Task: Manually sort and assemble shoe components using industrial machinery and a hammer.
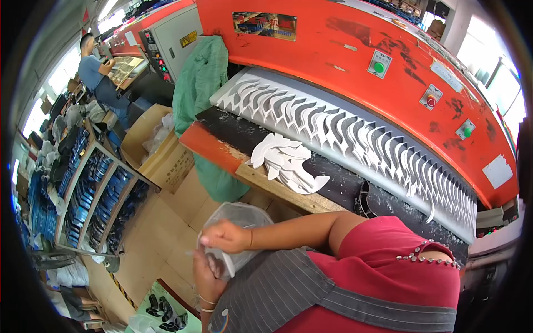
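Observation:
A clear plastic bag hangs in front of my body, with a white piece showing at its near side; whether that piece lies inside the bag is unclear. My right hand is closed on the bag's upper edge, fingers curled in. Just below it, my left hand grips the bag's near edge. On the black bench beyond my right arm lies a loose pile of white curved pieces. A black curved strip stands to the right of that pile.
Along the red machine, a thick white sheet carries a long row of curved cut pieces. A green sack and a cardboard box stand left. A rack holds blue parts. Another person stands far left.

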The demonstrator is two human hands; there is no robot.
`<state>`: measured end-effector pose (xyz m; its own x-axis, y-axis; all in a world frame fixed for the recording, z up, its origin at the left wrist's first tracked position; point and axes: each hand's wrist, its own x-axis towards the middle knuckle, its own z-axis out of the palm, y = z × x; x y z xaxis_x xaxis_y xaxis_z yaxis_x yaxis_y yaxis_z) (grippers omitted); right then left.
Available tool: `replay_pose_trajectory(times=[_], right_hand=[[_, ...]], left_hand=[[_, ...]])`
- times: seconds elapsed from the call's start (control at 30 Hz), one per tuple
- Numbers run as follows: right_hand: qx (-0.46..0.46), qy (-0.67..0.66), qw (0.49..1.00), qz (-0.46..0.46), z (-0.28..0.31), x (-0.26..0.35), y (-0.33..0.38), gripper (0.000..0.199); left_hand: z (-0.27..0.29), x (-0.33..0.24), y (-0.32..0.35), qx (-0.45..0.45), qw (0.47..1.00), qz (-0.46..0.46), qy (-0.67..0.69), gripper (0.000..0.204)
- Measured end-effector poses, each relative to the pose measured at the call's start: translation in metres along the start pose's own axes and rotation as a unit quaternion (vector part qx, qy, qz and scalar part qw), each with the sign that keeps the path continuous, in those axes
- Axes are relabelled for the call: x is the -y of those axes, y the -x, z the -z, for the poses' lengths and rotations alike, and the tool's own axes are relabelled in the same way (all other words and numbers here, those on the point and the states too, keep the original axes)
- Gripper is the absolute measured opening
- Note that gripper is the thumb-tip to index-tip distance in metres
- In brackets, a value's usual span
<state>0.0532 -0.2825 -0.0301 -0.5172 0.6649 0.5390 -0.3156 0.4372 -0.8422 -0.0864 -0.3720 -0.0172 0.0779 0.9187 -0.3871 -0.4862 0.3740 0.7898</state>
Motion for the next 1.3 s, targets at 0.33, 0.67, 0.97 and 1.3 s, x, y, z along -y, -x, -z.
replay_pose_trajectory(times=[0.33, 0.67, 0.97, 1.3], right_hand=[[0.234, 0.13, 0.954, -0.132, 0.134, 0.023, -0.023, 0.056], [0.352, 0.407, 0.74, -0.405, 0.282, -0.02, -0.031, 0.105], [0.458, 0.498, 0.663, -0.321, 0.294, 0.042, 0.036, 0.126], [0.391, 0.473, 0.695, -0.373, 0.296, 0.029, 0.035, 0.138]], left_hand=[[-0.005, -0.015, 0.012, -0.061, 0.993, -0.05, 0.088, 0.056], [0.036, 0.009, 0.011, -0.092, 0.995, -0.015, 0.031, 0.058], [0.037, 0.022, 0.008, -0.079, 0.996, -0.001, 0.039, 0.06], [0.028, 0.02, -0.006, -0.032, 0.999, 0.008, 0.014, 0.062]])
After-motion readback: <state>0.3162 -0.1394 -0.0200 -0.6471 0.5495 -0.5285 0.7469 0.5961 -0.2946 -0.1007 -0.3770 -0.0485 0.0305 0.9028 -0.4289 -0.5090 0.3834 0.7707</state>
